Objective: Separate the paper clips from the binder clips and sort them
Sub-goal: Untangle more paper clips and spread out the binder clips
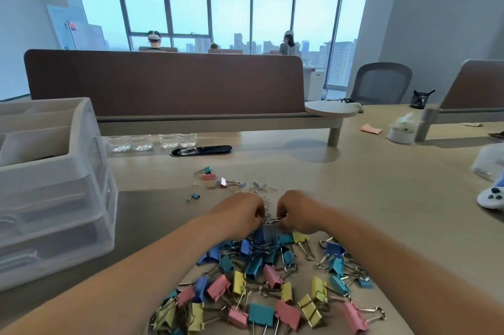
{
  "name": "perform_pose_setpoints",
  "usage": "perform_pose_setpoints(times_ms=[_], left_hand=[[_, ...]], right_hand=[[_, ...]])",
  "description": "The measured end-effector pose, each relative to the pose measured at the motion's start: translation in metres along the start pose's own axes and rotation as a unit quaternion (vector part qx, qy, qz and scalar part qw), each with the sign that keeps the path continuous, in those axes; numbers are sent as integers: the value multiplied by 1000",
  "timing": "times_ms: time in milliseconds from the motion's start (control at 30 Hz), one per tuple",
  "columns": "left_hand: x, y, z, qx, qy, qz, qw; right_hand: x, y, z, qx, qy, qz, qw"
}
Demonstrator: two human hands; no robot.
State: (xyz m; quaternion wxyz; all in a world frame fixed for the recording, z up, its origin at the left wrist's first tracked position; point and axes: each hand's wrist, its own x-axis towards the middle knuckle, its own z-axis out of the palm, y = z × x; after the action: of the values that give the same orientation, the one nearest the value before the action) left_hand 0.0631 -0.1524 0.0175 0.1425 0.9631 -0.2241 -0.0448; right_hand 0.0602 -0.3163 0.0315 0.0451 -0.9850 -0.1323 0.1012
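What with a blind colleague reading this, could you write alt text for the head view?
Left hand and right hand pinch a tangle of paper clips on a desk, beyond a heap of coloured binder clips. Loose clips lie scattered farther back; a white drawer unit stands left.

From here, the binder clips (259, 293) at the desk's near edge look like painted metal, matt pastel, with bright bare wire handles. The paper clips (267, 202) beyond them are thin shiny wire, a few coated blue. The desk (381, 198) is smooth, matt, pale laminate. At its left edge the drawer unit (54, 198) is frosted translucent plastic. The divider (163, 83) along the far edge looks like matt brown felt.
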Motion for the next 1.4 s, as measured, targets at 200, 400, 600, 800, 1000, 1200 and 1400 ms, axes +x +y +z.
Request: perform_pose_setpoints(times_ms=[200,400,600,800,1000,1200,1400], left_hand=[[-2,3,2,2,-11,0,1000],[0,-4,0,-5,-27,19,999],[11,-32,-15,5,35,-14,999],[37,-66,-22,13,71,-72,995],[63,-64,-14,28,43,-69,996],[73,-64,-3,29,58,-44,997],[68,-75,-8,3,89,-53,995]], right_hand=[[-7,4,-4,52,17,-23,998],[1,8,-8,67,8,-19,998],[23,10,-10,79,48,-7,996],[57,2,-8,85,87,-24,992],[89,1,-2,81,114,-11,990],[103,2,0,85,118,-17,989],[111,-2,-5,104,134,-20,985]])
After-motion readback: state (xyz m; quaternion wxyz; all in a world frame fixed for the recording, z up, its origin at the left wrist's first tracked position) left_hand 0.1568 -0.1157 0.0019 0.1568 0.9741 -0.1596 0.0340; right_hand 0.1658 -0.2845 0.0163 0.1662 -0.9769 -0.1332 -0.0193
